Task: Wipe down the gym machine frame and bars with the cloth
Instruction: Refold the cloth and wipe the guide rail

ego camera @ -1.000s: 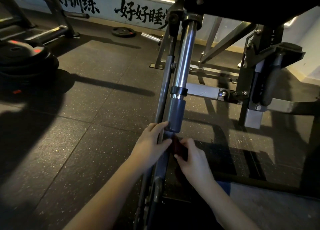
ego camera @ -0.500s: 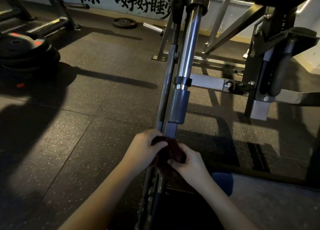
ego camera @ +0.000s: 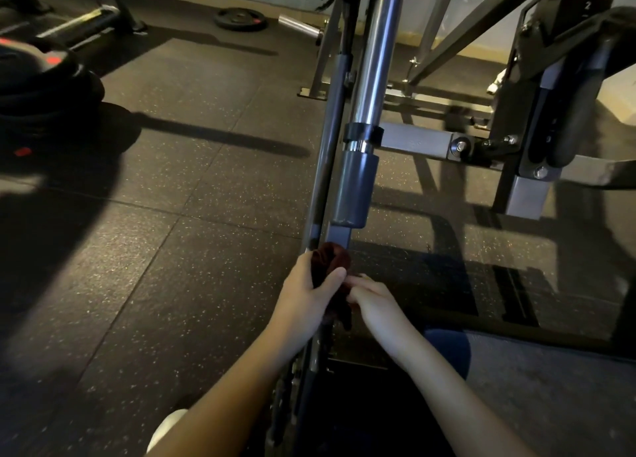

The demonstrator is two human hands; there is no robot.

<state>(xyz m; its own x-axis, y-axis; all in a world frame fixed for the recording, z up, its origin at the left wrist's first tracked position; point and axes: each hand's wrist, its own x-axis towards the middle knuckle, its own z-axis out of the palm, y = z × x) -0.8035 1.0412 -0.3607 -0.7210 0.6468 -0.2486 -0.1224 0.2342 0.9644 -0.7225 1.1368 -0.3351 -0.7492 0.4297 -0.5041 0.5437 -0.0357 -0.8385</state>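
A dark red cloth (ego camera: 331, 258) is bunched around the grey frame bar (ego camera: 339, 234) of the gym machine, just below a dark grey sleeve (ego camera: 352, 188) on the chrome bar (ego camera: 377, 60). My left hand (ego camera: 304, 293) grips the cloth and the frame bar from the left, thumb across the front. My right hand (ego camera: 373, 303) pinches the cloth's lower end from the right. The bar's lower stretch runs between my forearms and lies in shadow.
The grey machine frame (ego camera: 416, 141) with a black padded handle (ego camera: 571, 112) stands to the right. Stacked weight plates (ego camera: 44, 77) sit at the far left, and one plate (ego camera: 241, 18) lies by the back wall. Speckled rubber floor (ego camera: 155, 250) spreads left.
Both hands slid down the frame bar away from the grey sleeve. The cloth, first held by my right hand, is now wrapped around the bar under my left hand too.
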